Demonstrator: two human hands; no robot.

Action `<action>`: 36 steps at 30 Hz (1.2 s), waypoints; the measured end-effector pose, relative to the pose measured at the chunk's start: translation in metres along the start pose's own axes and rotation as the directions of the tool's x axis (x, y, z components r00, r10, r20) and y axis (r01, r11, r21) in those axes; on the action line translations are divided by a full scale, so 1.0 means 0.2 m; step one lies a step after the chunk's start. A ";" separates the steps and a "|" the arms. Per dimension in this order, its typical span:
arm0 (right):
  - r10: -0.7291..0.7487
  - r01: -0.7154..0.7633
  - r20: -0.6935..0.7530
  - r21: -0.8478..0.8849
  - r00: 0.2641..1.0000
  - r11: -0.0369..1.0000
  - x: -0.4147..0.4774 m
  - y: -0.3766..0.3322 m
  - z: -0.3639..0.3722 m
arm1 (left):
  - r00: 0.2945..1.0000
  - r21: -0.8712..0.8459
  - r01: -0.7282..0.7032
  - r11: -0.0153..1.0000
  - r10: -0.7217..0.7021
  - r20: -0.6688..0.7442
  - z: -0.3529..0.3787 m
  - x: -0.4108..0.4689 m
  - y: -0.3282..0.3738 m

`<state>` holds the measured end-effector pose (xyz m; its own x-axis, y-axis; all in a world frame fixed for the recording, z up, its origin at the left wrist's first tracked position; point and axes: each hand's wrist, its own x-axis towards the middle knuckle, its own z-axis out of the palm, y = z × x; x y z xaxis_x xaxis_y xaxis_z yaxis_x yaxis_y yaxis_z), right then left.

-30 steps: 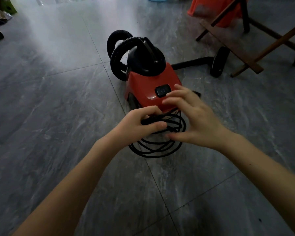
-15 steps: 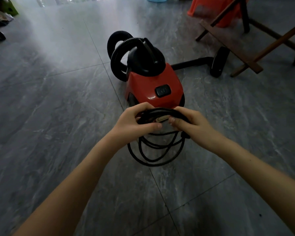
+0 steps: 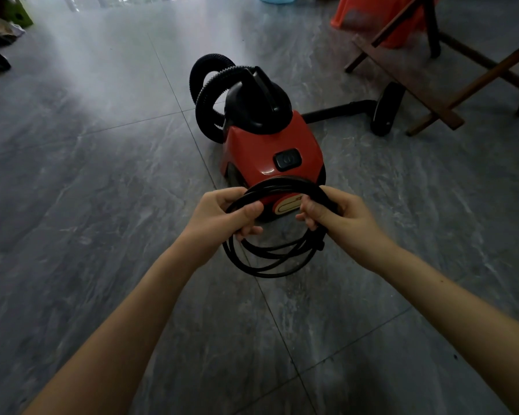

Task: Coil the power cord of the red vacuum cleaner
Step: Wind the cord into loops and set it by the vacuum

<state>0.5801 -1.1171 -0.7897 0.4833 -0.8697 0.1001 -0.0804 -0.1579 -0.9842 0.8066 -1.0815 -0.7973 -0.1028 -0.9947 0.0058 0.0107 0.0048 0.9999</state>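
The red vacuum cleaner (image 3: 264, 151) stands on the grey tiled floor in the middle of the view, its black ribbed hose (image 3: 207, 91) looped behind it. Just in front of its near end, the black power cord (image 3: 270, 259) hangs as a bundle of several loops. My left hand (image 3: 219, 217) grips the left side of the bundle near its top. My right hand (image 3: 339, 217) grips the right side. The lower loops droop between and below both hands, near the floor.
A black wand with a floor nozzle (image 3: 384, 109) lies to the right of the vacuum. Wooden furniture legs (image 3: 432, 94) and an orange plastic stool (image 3: 378, 19) stand at the back right. Clutter (image 3: 0, 40) sits at the far left.
My right hand came down from over the vacuum's rear and closed on the right side of the coil. Both hands have lifted the bundle and spread it a little wider.
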 end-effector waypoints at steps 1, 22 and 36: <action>-0.003 0.002 0.009 0.009 1.000 1.000 0.00 0.00 0.00 | 1.000 -0.026 -0.006 1.000 0.006 0.012 0.00 0.00 0.00; 0.277 -0.123 0.429 -0.354 0.860 0.927 0.06 -0.11 -0.05 | 0.949 0.566 -0.202 0.799 0.017 0.315 0.09 0.09 0.07; 0.042 -0.004 0.274 -0.137 0.961 0.991 0.03 -0.03 -0.12 | 0.967 0.137 0.068 0.988 -0.098 0.233 0.02 0.01 -0.08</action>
<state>0.5624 -1.1330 -0.7791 0.7000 -0.7140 0.0144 -0.2013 -0.2167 -0.9553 0.8027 -1.0837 -0.8128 -0.3324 -0.9388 -0.0904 -0.1327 -0.0483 0.9900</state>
